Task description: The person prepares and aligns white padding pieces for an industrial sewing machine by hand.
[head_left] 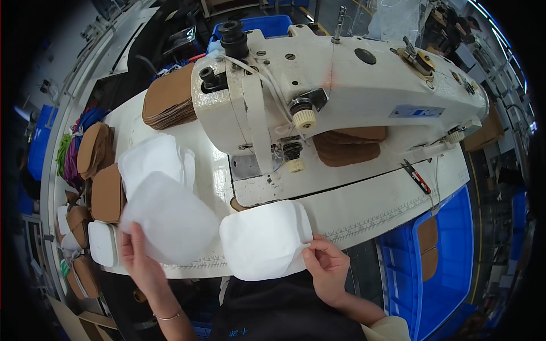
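Now the right hand pinches the white piece at the table's near edge, while the left hand lifts another white sheet; pairing seems underway, and next calls for aligning edges before the sewing machine.

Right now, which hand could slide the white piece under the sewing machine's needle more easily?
Probably the right hand. It pinches the white piece lying just in front of the sewing machine. The left hand holds another white piece farther to the left.

A white sewing machine, stacked brown pieces and a blue crate surround the table.
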`<action>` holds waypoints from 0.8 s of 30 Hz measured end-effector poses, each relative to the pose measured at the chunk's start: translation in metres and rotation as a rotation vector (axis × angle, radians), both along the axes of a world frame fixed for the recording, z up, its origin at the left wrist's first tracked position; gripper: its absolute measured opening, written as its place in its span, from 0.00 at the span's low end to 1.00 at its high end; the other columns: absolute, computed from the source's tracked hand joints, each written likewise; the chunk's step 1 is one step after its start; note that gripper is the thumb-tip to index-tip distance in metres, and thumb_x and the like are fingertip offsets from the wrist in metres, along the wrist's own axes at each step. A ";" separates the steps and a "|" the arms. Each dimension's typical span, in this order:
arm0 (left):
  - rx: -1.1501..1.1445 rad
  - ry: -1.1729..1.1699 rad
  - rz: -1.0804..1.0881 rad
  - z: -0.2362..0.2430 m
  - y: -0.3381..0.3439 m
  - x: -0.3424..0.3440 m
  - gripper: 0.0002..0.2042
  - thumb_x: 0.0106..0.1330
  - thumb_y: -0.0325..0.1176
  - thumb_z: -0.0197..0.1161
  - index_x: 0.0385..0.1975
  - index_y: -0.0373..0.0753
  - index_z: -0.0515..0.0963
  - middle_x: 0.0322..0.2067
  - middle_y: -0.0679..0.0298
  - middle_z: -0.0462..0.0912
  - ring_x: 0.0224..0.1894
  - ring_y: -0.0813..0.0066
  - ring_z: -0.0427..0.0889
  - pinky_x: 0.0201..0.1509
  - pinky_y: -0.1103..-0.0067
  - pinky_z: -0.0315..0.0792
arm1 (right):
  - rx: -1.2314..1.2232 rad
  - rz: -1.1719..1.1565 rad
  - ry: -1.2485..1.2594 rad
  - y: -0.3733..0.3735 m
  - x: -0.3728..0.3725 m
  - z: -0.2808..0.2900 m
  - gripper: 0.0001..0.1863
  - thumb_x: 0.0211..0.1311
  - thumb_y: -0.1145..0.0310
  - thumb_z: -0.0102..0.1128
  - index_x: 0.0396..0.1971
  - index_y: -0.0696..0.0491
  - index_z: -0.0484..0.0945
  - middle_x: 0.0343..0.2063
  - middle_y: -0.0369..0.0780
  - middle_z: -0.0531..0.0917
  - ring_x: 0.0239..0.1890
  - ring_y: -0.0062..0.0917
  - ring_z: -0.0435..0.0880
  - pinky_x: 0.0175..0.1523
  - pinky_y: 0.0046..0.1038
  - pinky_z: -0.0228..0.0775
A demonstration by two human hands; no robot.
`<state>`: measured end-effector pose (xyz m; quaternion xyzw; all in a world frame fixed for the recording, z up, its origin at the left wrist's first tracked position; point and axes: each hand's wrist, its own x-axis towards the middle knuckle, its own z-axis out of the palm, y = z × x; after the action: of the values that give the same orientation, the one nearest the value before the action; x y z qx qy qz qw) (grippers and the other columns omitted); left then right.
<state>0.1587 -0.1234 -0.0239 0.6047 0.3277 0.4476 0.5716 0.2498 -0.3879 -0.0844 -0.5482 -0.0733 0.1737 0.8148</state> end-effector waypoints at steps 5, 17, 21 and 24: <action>0.763 0.321 0.174 0.025 -0.011 -0.015 0.05 0.62 0.19 0.57 0.37 0.29 0.75 0.37 0.58 0.81 0.39 0.71 0.80 0.38 0.77 0.75 | -0.019 0.019 0.005 0.004 -0.004 0.001 0.07 0.61 0.84 0.53 0.39 0.64 0.74 0.50 0.44 0.73 0.44 0.19 0.75 0.48 0.19 0.68; 0.676 0.325 -0.866 -0.010 -0.103 0.031 0.16 0.52 0.21 0.66 0.42 0.32 0.73 0.44 0.51 0.76 0.39 0.57 0.79 0.37 0.71 0.76 | 0.011 0.058 -0.016 0.016 -0.010 0.003 0.09 0.61 0.84 0.54 0.41 0.63 0.74 0.53 0.44 0.71 0.40 0.14 0.75 0.40 0.16 0.69; 0.836 0.278 -0.809 -0.024 -0.102 0.033 0.17 0.52 0.21 0.67 0.42 0.33 0.73 0.44 0.52 0.76 0.40 0.58 0.78 0.38 0.72 0.75 | -0.001 0.136 0.014 0.016 -0.007 0.013 0.09 0.61 0.84 0.53 0.41 0.65 0.73 0.50 0.45 0.74 0.45 0.21 0.76 0.46 0.19 0.71; 0.722 0.360 -0.750 -0.022 -0.092 0.018 0.15 0.55 0.22 0.66 0.42 0.34 0.73 0.44 0.53 0.76 0.41 0.65 0.78 0.38 0.76 0.74 | -0.285 0.276 0.216 0.015 -0.001 0.027 0.09 0.61 0.84 0.54 0.41 0.64 0.72 0.46 0.43 0.76 0.45 0.21 0.77 0.46 0.20 0.71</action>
<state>0.1765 -0.2155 -0.0458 0.9046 0.0078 0.1866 0.3832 0.2485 -0.3732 -0.0577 -0.6210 -0.0346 0.3499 0.7006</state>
